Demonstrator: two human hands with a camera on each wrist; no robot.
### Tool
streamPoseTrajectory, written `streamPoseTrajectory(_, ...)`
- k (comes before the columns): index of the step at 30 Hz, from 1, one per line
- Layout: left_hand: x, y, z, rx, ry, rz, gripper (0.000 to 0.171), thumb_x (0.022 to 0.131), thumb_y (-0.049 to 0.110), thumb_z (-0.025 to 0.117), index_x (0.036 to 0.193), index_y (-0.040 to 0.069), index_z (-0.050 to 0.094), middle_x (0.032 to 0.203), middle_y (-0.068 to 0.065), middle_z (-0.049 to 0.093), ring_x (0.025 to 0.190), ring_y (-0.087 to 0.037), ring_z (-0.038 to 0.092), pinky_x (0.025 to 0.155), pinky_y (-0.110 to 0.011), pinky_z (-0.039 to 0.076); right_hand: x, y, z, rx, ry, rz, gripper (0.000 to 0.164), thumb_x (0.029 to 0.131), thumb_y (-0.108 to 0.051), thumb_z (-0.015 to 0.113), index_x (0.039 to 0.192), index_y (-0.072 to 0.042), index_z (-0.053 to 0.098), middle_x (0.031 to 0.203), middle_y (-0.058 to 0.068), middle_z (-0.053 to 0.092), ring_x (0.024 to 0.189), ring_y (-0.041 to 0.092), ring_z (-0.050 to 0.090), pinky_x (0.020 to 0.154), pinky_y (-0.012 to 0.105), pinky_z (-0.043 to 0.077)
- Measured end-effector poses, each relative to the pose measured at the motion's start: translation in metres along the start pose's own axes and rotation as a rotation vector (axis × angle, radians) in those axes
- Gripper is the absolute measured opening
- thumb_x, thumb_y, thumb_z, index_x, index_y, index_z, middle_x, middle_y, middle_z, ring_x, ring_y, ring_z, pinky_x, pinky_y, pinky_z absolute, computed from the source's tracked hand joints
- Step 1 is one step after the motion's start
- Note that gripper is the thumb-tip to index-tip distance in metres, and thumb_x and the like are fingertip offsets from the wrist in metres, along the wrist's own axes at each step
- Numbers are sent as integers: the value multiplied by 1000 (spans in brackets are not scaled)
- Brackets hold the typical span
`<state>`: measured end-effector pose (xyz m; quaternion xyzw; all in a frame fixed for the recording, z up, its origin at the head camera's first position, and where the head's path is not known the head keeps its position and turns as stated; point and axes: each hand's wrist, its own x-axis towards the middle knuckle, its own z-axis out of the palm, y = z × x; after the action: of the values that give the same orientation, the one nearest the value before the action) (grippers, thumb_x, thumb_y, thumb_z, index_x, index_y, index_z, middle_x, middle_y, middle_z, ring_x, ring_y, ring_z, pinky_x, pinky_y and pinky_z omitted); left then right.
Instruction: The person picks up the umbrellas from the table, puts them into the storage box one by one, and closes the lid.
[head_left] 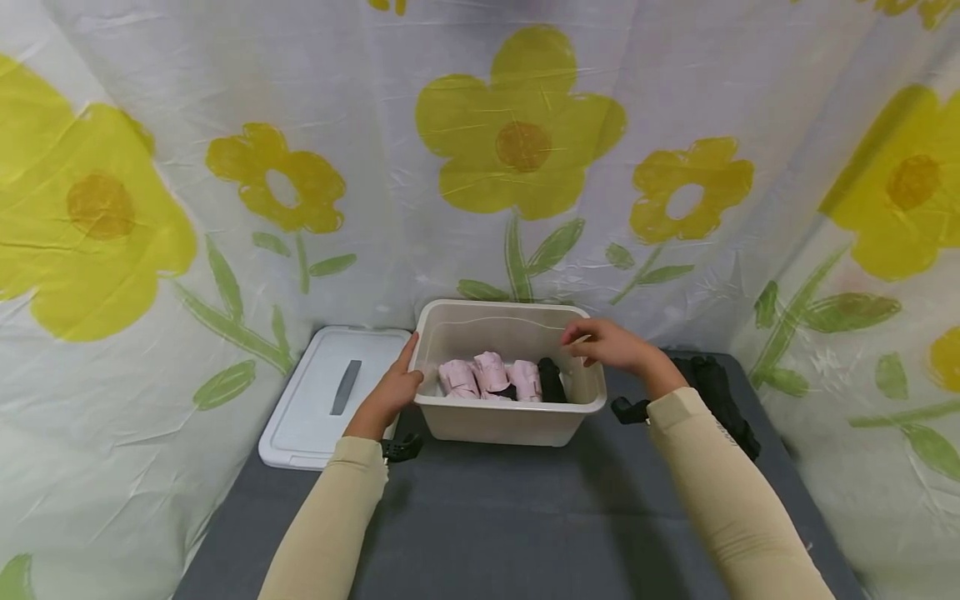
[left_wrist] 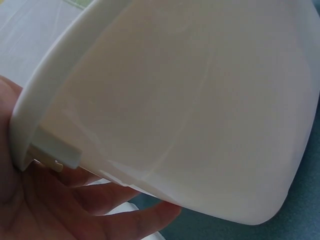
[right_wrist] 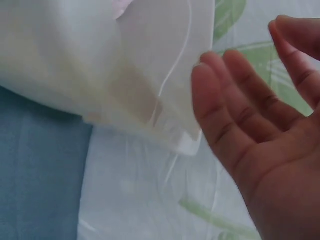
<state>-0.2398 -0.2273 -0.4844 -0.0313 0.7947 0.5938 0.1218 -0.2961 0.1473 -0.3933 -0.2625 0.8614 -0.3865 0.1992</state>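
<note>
A cream plastic bin [head_left: 495, 427] stands at the back of the table. Along its floor lie several rolled pink cloths [head_left: 491, 372] and a black roll [head_left: 551, 382] at the right end. My left hand [head_left: 393, 392] grips the bin's left rim; the left wrist view shows its fingers [left_wrist: 135, 220] under the rim, against the outer wall. Over the bin's right rim hovers my right hand [head_left: 609, 343], fingers loosely bent. Nothing is between its fingers in the right wrist view, where the hand [right_wrist: 280, 155] is close to the bin's corner.
A white lid [head_left: 307, 417] with a grey handle [head_left: 346, 387] lies left of the bin. Dark crumpled cloth [head_left: 723, 404] lies at the table's right edge, partly behind my right forearm. A flowered curtain [head_left: 375, 208] hangs around the grey-covered table [head_left: 510, 517].
</note>
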Motion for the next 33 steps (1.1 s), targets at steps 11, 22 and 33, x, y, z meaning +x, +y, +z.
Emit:
streamPoseTrajectory(11,1,-5,-2,39,-37,21,79,94,8,35,153,44,-3,164,-10,3,134,-46,34,74,-50,54,-17,17,-7,119,72,-34,20,96,-10,56,113,0,59,117,20,56,101,40,55,80,46,53)
streamPoseTrajectory(22,-4,7,-3,15,-58,-16,81,93,3,34,156,35,-6,163,-16,0,133,-48,33,72,-47,54,-28,40,-13,129,120,-4,28,97,-12,55,118,6,55,124,26,54,110,35,57,86,49,51)
streamPoseTrajectory(33,0,-1,0,-22,-33,-8,82,92,3,34,155,41,-3,164,-12,0,137,-48,29,81,-62,51,-44,69,-20,88,213,83,36,98,-18,55,130,-1,52,134,26,52,112,35,58,86,45,52)
